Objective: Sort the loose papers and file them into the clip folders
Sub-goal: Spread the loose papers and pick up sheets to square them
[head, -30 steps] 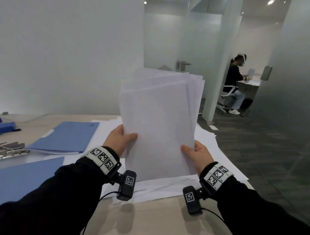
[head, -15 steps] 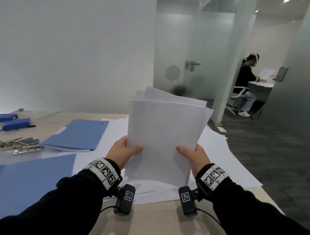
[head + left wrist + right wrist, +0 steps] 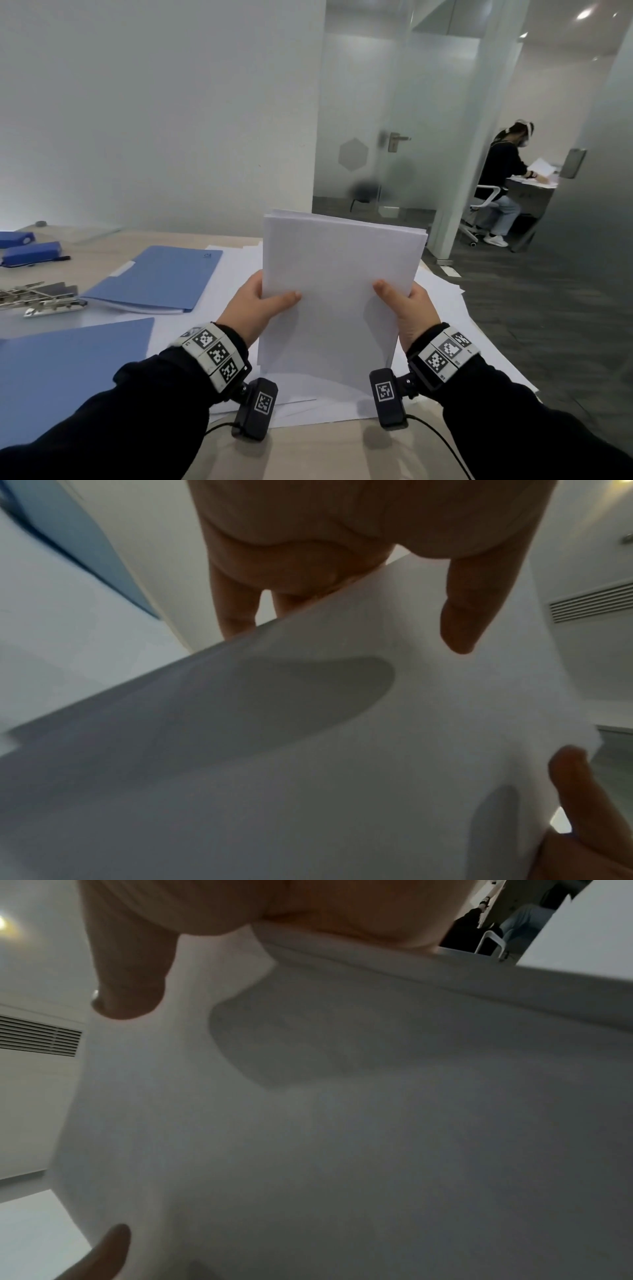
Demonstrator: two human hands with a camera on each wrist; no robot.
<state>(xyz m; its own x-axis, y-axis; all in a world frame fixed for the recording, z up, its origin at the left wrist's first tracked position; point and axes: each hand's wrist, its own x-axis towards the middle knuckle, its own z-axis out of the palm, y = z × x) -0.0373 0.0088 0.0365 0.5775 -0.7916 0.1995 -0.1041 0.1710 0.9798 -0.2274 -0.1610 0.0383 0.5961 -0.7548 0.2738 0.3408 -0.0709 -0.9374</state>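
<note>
A stack of white papers (image 3: 337,291) stands upright on its lower edge, squared up, over more loose sheets (image 3: 445,329) spread on the table. My left hand (image 3: 260,308) grips the stack's left side, thumb on the front. My right hand (image 3: 407,308) grips its right side the same way. The left wrist view shows the stack of papers (image 3: 308,750) with my thumb over it and fingers behind; the right wrist view shows the paper stack (image 3: 342,1123) likewise. A closed blue folder (image 3: 161,277) lies at the left, another blue folder (image 3: 61,373) nearer to me.
Metal clip mechanisms (image 3: 41,298) lie at the far left, with two blue staplers (image 3: 30,253) behind them. The table's right edge (image 3: 513,370) drops to grey carpet. A person (image 3: 503,178) sits at a desk beyond a glass partition.
The stack has come down from a raised, fanned state onto the table. Its sheets are now aligned at the top edge. Both hands keep their grip on its sides.
</note>
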